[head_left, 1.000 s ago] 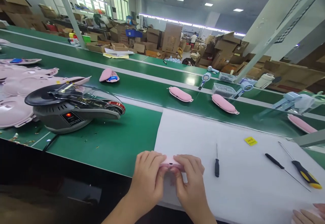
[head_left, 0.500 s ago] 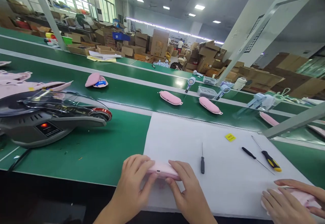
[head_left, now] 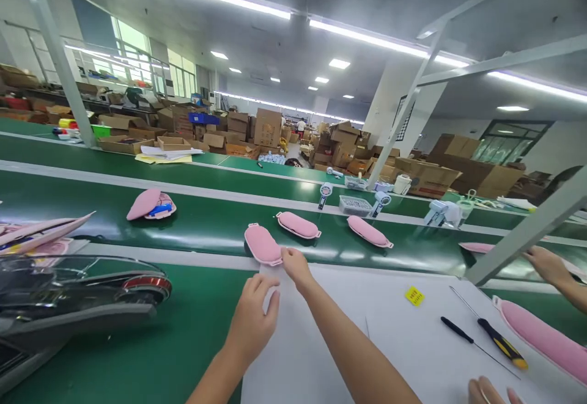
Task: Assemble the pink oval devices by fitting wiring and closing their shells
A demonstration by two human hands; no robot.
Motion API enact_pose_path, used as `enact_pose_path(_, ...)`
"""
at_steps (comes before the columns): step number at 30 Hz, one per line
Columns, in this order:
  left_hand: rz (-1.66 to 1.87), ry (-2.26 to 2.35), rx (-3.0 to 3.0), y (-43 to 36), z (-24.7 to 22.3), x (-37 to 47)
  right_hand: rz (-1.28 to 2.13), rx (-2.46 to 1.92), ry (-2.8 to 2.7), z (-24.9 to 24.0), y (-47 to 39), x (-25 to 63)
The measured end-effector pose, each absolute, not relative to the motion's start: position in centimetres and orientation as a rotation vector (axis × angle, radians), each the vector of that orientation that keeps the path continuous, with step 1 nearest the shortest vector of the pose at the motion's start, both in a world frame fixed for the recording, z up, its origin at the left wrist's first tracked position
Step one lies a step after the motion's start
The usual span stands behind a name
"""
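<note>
A pink oval case (head_left: 263,244) lies tilted at the near edge of the green belt, beyond the white mat. My right hand (head_left: 296,266) grips its right end between thumb and fingers. Nearer to me, my left hand (head_left: 257,306) hovers over the mat's left edge with nothing in it, fingers apart and slightly curled. Just past the held case sits another pink case (head_left: 299,225), and a third pink case (head_left: 369,231) rests farther right. Beneath my right forearm a thin screwdriver shaft (head_left: 367,327) shows; its handle is hidden.
Screwdrivers (head_left: 503,343) and a yellow label (head_left: 414,296) lie on the white mat (head_left: 394,355). A dark machine (head_left: 82,306) stands at left. A co-worker's hands (head_left: 548,266) show at right, near a large pink case (head_left: 545,337). A metal post (head_left: 532,233) slants across the right side.
The pink case has moved from between both my hands at the mat's front to the belt. My left hand has let go. The view has tilted up, and the co-worker's hands have moved apart.
</note>
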State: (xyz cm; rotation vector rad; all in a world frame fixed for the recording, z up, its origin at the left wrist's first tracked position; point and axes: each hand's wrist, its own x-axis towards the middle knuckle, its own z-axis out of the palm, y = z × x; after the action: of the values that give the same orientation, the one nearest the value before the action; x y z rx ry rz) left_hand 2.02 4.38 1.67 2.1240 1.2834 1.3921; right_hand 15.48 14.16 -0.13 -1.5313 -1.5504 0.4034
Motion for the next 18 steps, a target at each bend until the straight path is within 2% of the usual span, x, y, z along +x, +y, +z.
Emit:
enact_pose_path(6,1.368,1.276,2.232,6.4,-3.8,2.4,0.243,-1.830,-1.711,2.5,22.2,19.5)
enact_pose_path(10,1.403,1.331,2.278,7.0,-6.5,3.3,0.317,-2.068,-1.793,3.3,26.1,22.3)
enact_pose_path(14,1.397,1.363,2.060,7.4,-6.6,3.8,0.447,-2.145,-1.905,4.0,27.5,23.3)
enact_pose_path(18,1.450,1.073,1.495,7.9,-5.3,3.1,0.554,-2.081,-1.876,5.0,25.1,22.4)
